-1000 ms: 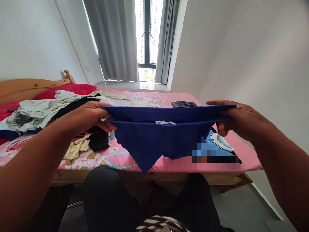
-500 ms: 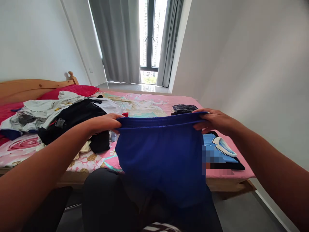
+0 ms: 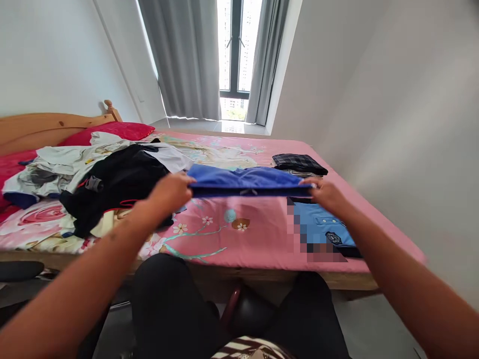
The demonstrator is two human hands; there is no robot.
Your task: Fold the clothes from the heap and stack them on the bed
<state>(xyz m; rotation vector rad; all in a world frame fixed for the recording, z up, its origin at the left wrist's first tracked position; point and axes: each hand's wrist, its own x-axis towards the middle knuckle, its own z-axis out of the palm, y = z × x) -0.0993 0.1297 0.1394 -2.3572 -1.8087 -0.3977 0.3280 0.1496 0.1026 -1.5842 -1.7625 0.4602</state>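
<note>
My left hand [image 3: 174, 192] grips one end of the waistband of a pair of blue shorts [image 3: 239, 177]. The waistband's other end is pinched in my right hand [image 3: 324, 192]. Stretched between both hands over the bed, the shorts extend away from me, with a small drawstring showing at the middle of the waistband. To the left of my left hand lies a heap of loose clothes [image 3: 116, 174], black, white and grey. Below and beside my right hand is a folded light blue polo shirt [image 3: 318, 219] on something black, partly pixelated and partly hidden by my forearm.
The bed [image 3: 232, 239] has a pink floral sheet. A stack of folded dark checked clothes [image 3: 299, 162] lies toward its right side. Red pillows [image 3: 119, 131] rest by the wooden headboard [image 3: 56, 127]. A white wall [image 3: 392, 124] borders the right; a curtained window [image 3: 234, 55] is behind.
The shorts, hanging down in front of my legs before, are now swung up and away over the bed. Both hands still hold the waistband, slightly lower relative to the bed's stacks.
</note>
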